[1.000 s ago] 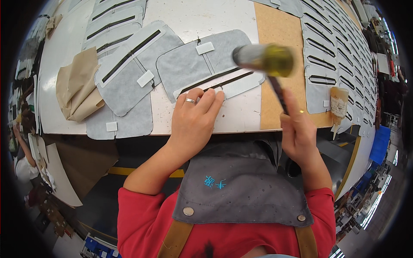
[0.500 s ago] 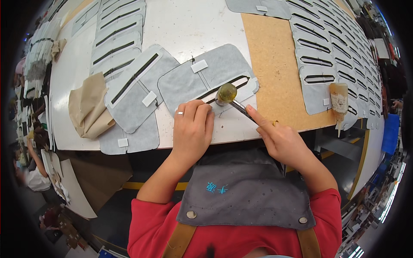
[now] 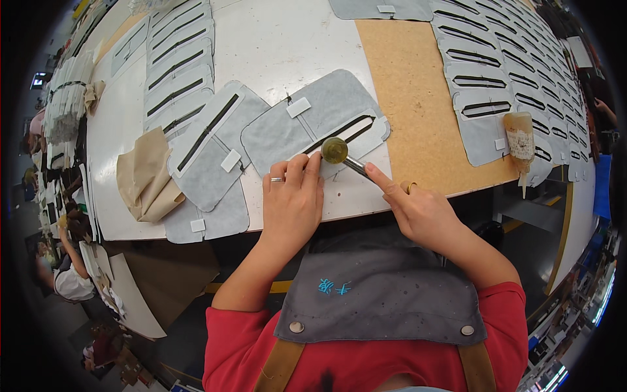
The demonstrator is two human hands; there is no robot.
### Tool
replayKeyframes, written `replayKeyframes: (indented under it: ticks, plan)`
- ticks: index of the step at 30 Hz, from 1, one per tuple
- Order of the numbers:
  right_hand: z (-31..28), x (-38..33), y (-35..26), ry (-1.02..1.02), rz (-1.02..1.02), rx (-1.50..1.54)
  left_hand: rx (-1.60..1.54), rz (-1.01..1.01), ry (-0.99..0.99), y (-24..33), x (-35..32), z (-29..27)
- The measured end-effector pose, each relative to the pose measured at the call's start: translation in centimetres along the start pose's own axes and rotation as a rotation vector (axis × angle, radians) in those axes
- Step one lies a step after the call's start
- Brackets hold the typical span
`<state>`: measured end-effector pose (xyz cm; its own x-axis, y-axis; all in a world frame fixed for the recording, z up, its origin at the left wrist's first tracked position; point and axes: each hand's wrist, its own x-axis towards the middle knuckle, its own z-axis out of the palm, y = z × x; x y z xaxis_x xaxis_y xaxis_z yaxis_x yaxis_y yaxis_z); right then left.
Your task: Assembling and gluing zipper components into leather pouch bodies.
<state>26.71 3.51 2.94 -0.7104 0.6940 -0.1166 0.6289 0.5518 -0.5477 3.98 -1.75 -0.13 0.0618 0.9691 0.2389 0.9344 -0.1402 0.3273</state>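
Head view: right hand [image 3: 423, 212] wrapped around the dark, shiny handle [image 3: 358, 167] of a hammer with a round yellow-green head [image 3: 335, 150], index finger stretched along the handle. Left hand [image 3: 290, 199] bent, fingers close together, tips down at the near side of a grey, round-cornered fabric panel [image 3: 339, 91] with a black-edged slot [image 3: 353, 132]; pressing or pinching, cannot tell (fingertips partly hidden). Panel near the middle of a white tabletop [image 3: 294, 46], hammer head over its near part, just beside the left fingertips. Chief risk, judging from so small a gap: a struck finger, from a stroke drifting leftward. Also possible: a skewed panel or a creased slot edge, from weak pressure on the left or a glancing blow. To the right, at the table's near edge, a translucent amber plastic bottle [image 3: 520, 140] with a narrow nozzle [image 3: 523, 186] pointing nearward; brownish contents, apparently, level impossible to read behind a pale label. Possible drips or a fall, from jolts through the table.
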Motion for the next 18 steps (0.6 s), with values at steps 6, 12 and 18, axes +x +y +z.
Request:
replayKeyframes:
  ticks: [6, 12, 18]
  plan:
    - [-0.9, 1.2, 0.5, 0.079, -0.056, 0.014, -0.206, -0.073, 0.095, -1.8, 0.1, 0.4]
    - [-0.9, 2.8, 0.0, -0.084, -0.004, -0.164, 0.005, 0.014, 0.121, -1.7, 0.1, 0.7]
    - [-0.5, 2.4, 0.2, 0.021, -0.050, -0.029, 0.009, 0.015, 0.101, -1.3, 0.0, 0.6]
